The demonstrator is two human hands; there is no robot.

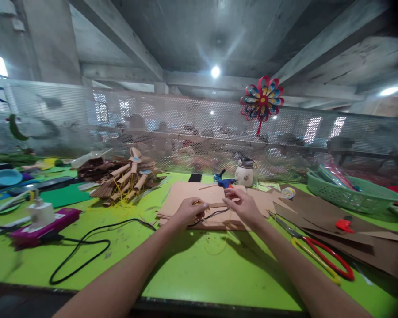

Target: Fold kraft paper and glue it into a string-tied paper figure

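My left hand (pixel 189 211) is closed over a stack of tan paper sheets (pixel 182 196), pinching a small thin yellowish piece I cannot name. My right hand (pixel 243 204) is beside it with fingers pinched together near the same spot; what it holds is too small to make out. A black cable (pixel 86 247) runs across the green table (pixel 192 265) to just under my hands. A blue glue gun (pixel 223 180) lies just beyond the sheets.
Red-and-yellow scissors (pixel 321 256) lie to the right on brown paper (pixel 368 238). A green basket (pixel 348 192) is far right. Rolled paper tubes (pixel 126 179) are piled at left, near a pink power strip (pixel 43 227). A white jar (pixel 244 173) and a mesh screen with a paper pinwheel (pixel 262 100) stand behind.
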